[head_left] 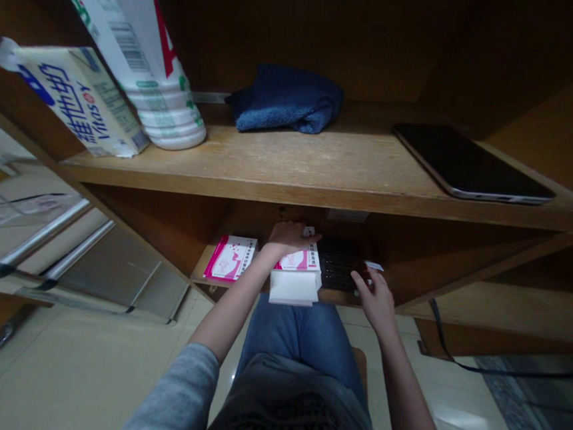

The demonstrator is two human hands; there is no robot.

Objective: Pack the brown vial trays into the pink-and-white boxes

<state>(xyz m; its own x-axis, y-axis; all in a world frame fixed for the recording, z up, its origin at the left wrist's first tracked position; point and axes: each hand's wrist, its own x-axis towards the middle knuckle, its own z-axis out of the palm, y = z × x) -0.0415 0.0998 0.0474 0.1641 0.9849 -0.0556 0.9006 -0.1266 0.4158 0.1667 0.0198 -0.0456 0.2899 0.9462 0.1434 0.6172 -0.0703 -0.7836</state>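
In the lower compartment, my left hand (289,237) lies over a pink-and-white printed packet (305,260), its fingers stretched out across the top. The packet rests on a white box (294,288) that reaches to the front edge. A thinner pink-and-white packet (232,258) lies flat to the left. My right hand (378,297) is at the right end of a black ribbed object (339,266), thumb and fingers apart. Just beyond its fingertips is a small white piece (374,266); I cannot tell whether they touch it.
On the shelf (295,165) above stand a drink carton (83,100) and a white bottle (144,62). A folded blue cloth (291,101) and a dark tablet (466,164) lie there too. Metal rails (49,234) are at left; a black cable (459,360) hangs at right.
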